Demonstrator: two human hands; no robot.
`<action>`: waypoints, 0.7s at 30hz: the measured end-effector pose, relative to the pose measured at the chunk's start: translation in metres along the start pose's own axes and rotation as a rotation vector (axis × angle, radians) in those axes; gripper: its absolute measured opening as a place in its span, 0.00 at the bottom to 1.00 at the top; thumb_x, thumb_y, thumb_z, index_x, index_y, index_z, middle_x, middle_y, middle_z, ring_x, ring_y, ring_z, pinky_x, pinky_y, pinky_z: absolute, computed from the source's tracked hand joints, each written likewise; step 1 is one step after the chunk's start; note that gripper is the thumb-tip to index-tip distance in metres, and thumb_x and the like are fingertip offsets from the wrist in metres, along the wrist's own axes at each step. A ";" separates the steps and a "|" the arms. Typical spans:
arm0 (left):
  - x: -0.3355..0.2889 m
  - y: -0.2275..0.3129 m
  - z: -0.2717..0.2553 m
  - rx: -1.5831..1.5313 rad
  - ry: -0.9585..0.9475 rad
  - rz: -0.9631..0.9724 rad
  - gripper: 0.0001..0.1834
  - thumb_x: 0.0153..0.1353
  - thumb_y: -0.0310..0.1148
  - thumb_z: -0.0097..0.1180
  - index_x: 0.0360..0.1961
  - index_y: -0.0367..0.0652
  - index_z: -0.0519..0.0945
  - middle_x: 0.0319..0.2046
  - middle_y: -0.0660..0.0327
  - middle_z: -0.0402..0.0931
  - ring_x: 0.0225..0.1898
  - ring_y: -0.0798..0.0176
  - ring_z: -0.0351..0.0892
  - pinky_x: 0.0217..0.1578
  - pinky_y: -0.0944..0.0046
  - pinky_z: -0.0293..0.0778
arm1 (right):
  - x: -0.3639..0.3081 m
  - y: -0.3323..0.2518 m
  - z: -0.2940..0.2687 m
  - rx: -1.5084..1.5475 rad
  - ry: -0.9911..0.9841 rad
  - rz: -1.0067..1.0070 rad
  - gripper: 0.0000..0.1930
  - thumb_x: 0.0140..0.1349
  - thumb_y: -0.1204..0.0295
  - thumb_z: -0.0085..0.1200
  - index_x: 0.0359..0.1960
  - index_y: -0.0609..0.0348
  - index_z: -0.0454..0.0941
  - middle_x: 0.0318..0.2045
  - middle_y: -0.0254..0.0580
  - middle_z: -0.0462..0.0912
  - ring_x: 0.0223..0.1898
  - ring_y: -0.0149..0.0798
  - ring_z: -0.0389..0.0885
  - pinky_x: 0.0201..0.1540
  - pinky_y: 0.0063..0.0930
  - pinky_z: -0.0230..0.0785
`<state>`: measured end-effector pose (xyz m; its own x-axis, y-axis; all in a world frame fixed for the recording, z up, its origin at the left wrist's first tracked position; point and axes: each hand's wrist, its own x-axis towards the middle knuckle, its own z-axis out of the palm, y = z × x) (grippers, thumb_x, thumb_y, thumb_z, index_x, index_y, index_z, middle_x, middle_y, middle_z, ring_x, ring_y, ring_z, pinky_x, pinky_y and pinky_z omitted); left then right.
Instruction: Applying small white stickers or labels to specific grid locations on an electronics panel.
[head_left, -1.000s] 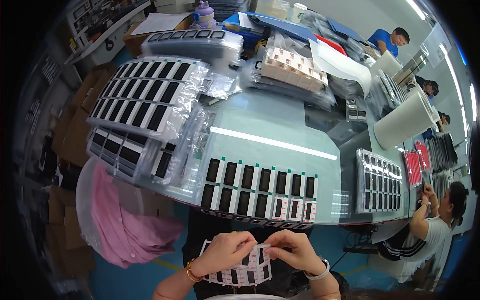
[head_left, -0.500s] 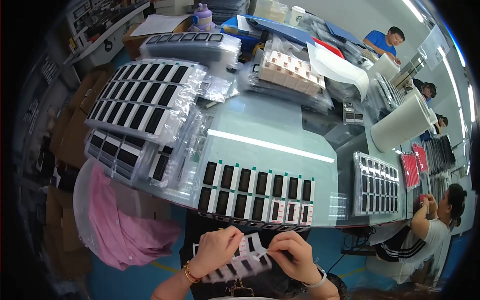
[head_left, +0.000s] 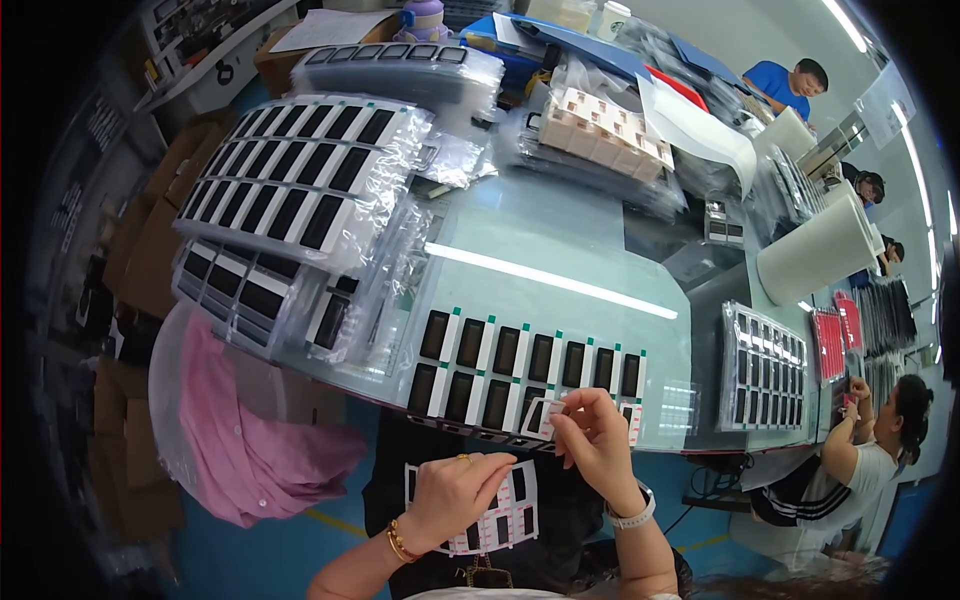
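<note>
Crowded with clear-bagged trays of black rectangular panels, the pale green glass-topped workbench runs away from me toward co-workers seated at the far right. Along its near edge lie two rows of small black screen pieces with white borders and green tabs.

I have my left hand closed around the top edge of a white backing sheet printed with small red-and-black labels, held low over my lap, below the bench edge. My right hand is raised to the near row, thumb and forefinger pinched narrow on what looks like one small white label at the right end of that row; whether it already touches the piece beneath I cannot tell.

My judgement: I am partway through labelling, with the label at the point of placement. The next move calls for squaring it to the piece's edge, pressing it flat, then returning to the sheet for another.

A pink garment in a clear bag hangs at my left.
</note>
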<state>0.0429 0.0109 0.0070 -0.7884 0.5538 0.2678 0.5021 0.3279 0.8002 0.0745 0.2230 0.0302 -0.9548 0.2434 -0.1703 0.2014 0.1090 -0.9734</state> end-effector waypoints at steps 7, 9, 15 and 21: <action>0.004 -0.001 -0.003 0.075 0.014 -0.002 0.10 0.60 0.28 0.65 0.43 0.46 0.88 0.18 0.62 0.77 0.19 0.60 0.79 0.20 0.62 0.72 | 0.004 0.001 0.002 -0.040 -0.008 0.014 0.09 0.69 0.79 0.57 0.47 0.62 0.71 0.29 0.33 0.81 0.22 0.21 0.78 0.18 0.14 0.68; 0.006 -0.001 -0.003 0.108 -0.002 0.005 0.12 0.59 0.28 0.65 0.45 0.46 0.88 0.17 0.62 0.76 0.18 0.60 0.78 0.20 0.62 0.71 | 0.004 0.001 0.001 -0.029 -0.015 0.024 0.09 0.69 0.79 0.57 0.47 0.62 0.71 0.28 0.33 0.81 0.22 0.21 0.78 0.18 0.13 0.67; 0.006 -0.003 -0.002 0.119 0.011 0.007 0.13 0.59 0.27 0.65 0.46 0.48 0.88 0.17 0.63 0.75 0.17 0.61 0.76 0.20 0.62 0.71 | 0.004 0.002 0.003 -0.062 -0.007 -0.003 0.09 0.69 0.79 0.57 0.47 0.62 0.71 0.28 0.33 0.82 0.22 0.21 0.79 0.17 0.13 0.67; 0.006 -0.001 -0.003 0.159 0.006 0.011 0.14 0.58 0.27 0.65 0.46 0.49 0.88 0.16 0.64 0.74 0.16 0.62 0.76 0.20 0.63 0.70 | 0.004 0.002 0.003 -0.063 -0.006 -0.007 0.09 0.68 0.79 0.57 0.46 0.62 0.71 0.28 0.34 0.82 0.22 0.21 0.79 0.17 0.13 0.66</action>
<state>0.0365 0.0115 0.0092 -0.7844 0.5538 0.2795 0.5602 0.4390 0.7025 0.0705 0.2216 0.0271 -0.9577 0.2363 -0.1645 0.2076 0.1709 -0.9632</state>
